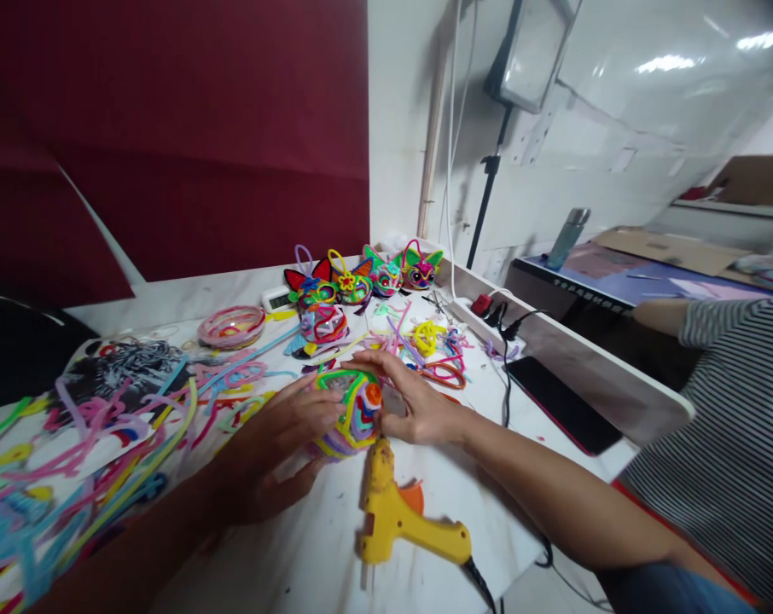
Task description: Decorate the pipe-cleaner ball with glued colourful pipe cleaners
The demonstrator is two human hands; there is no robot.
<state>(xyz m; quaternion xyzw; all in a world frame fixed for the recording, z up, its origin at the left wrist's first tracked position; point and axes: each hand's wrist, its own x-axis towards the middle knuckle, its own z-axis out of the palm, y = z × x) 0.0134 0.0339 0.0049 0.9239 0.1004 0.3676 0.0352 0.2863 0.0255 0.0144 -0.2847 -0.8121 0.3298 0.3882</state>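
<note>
A round craft ball (351,405) wrapped in green, yellow, purple and blue pipe cleaners, with an orange knob on one side, is between my two hands above the white table. My left hand (290,426) holds its left side, fingers over the front. My right hand (412,396) curls around its right side, with the thumb near the orange knob. A yellow glue gun (392,512) with an orange trigger lies just below the ball, its nozzle pointing toward it.
Loose pipe cleaners (143,460) cover the left of the table (310,546). Several finished cat-face ornaments (354,286) stand at the back. A phone (566,405) lies by the right edge, near a power strip (482,307). A person in a striped top (725,443) is at the right.
</note>
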